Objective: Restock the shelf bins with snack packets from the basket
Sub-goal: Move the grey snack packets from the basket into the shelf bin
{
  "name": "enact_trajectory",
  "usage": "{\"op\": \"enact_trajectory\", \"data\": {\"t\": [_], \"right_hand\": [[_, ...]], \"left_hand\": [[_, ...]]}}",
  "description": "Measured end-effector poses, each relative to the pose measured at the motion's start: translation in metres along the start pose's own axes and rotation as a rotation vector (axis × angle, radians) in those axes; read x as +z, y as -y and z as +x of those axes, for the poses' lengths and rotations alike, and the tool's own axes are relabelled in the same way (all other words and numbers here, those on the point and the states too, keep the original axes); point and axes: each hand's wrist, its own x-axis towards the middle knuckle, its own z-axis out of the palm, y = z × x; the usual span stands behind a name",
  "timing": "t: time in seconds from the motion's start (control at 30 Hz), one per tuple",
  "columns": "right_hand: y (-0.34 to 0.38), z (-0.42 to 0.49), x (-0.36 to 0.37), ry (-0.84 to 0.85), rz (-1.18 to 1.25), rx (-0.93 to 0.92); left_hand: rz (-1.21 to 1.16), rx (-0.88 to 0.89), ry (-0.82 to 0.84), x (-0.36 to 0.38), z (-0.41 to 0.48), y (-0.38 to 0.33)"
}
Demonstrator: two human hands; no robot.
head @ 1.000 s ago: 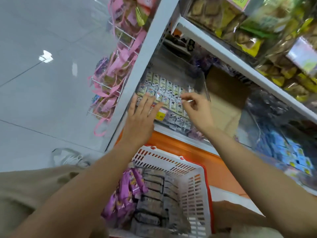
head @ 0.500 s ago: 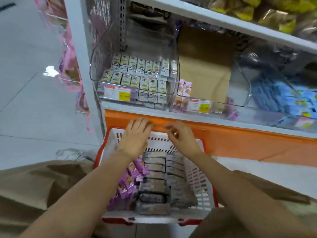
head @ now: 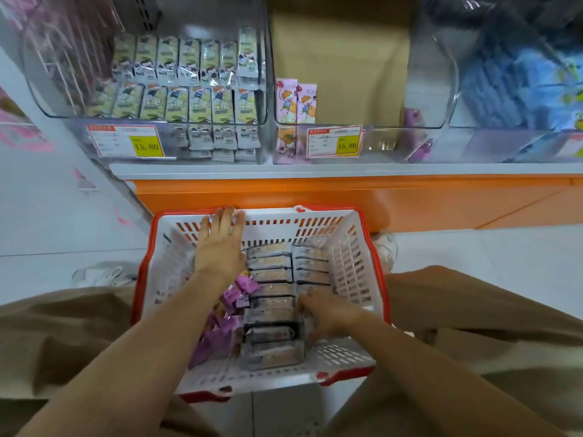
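Legs point(head: 79, 335) in brown trousers lie on both sides of the basket point(head: 350, 257), so the basket sits snug between them, close to the person. It is a white basket with a red rim.

Inside it, grey packets point(head: 271, 291) stand in two neat rows in the middle. Purple packets point(head: 220, 335) lie in a loose heap on the left side.

The right hand point(head: 331, 315) is down in the basket, at the right row of grey packets. Its fingers point(head: 307, 299) bend down onto them, but that part is blurred, so one cannot tell if they hold a packet. It looks like this hand is going for packets to put away.

The left hand point(head: 220, 244) reaches to the far wall of the basket. Its fingers are straight and flat, with the tips at the red rim, and they hold nothing. That hand likely keeps the basket from sliding.

Past the basket is the orange base point(head: 378, 200) of the shelf, and above it stand clear bins. The left bin point(head: 72, 134) is nearly full of yellow-green packets point(head: 189, 102), stood up in rows so their fronts show. The middle bin point(head: 385, 143) has only a few pink packets point(head: 295, 100) at its left side, so it has lots of room. The right bin point(head: 454, 99) holds blue packets point(head: 504, 77). A price tag point(head: 126, 143) is stuck on the front of the left bin.
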Motion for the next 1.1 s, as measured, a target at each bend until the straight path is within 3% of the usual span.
{"op": "enact_trajectory", "data": {"t": [0.17, 0.47, 0.57, 0.7, 0.83, 0.93, 1.1], "right_hand": [[0.0, 0.006, 0.004, -0.046, -0.03, 0.0], [0.005, -0.01, -0.057, -0.511, 0.639, -0.105], [0.013, -0.02, -0.076, -0.751, 0.752, -0.212], [0.025, -0.035, -0.093, -0.955, 0.808, -0.345], [0.037, -0.052, -0.1, -1.028, 0.736, -0.393], [0.044, -0.06, -0.102, -1.056, 0.614, -0.423], [0.061, -0.075, -0.111, -1.047, 0.452, -0.451]], "left_hand": [[-0.022, 0.002, -0.006, 0.0, 0.002, 0.003], [-0.368, -0.027, 0.008, -0.022, -0.008, -0.001], [-0.669, -0.105, 0.181, -0.041, -0.013, -0.005], [-1.359, -0.357, 0.399, -0.065, -0.021, -0.014], [-1.668, -0.259, 0.218, -0.09, -0.036, -0.014], [-1.693, -0.213, 0.019, -0.106, -0.044, -0.011], [-1.646, -0.154, -0.124, -0.122, -0.056, 0.002]]}}
